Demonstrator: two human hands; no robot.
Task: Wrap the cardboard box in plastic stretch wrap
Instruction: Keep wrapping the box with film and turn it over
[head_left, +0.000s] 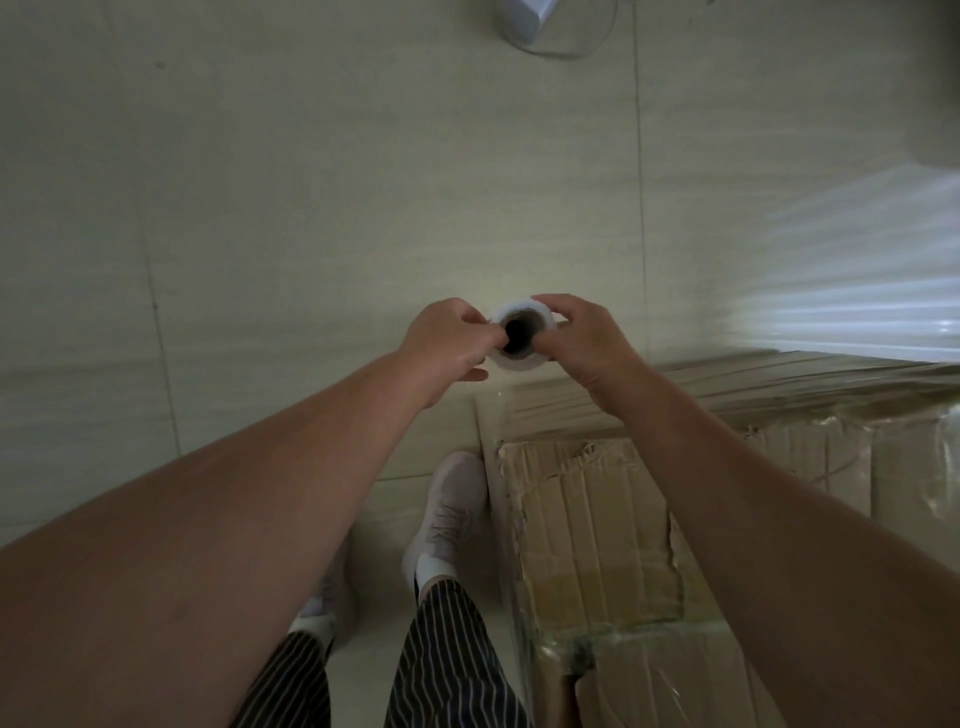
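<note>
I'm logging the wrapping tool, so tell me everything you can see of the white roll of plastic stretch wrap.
The white roll of plastic stretch wrap is seen end-on, dark hollow core facing the camera. The left hand and right hand pinch its rim from either side at the core's edge. It is held over the pale floor.

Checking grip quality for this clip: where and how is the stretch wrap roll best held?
At its open top end, one hand from each side. The stretch wrap roll is seen end-on, hollow core toward the camera, so the left hand and right hand can hook into the rim, probably letting it turn.
</note>
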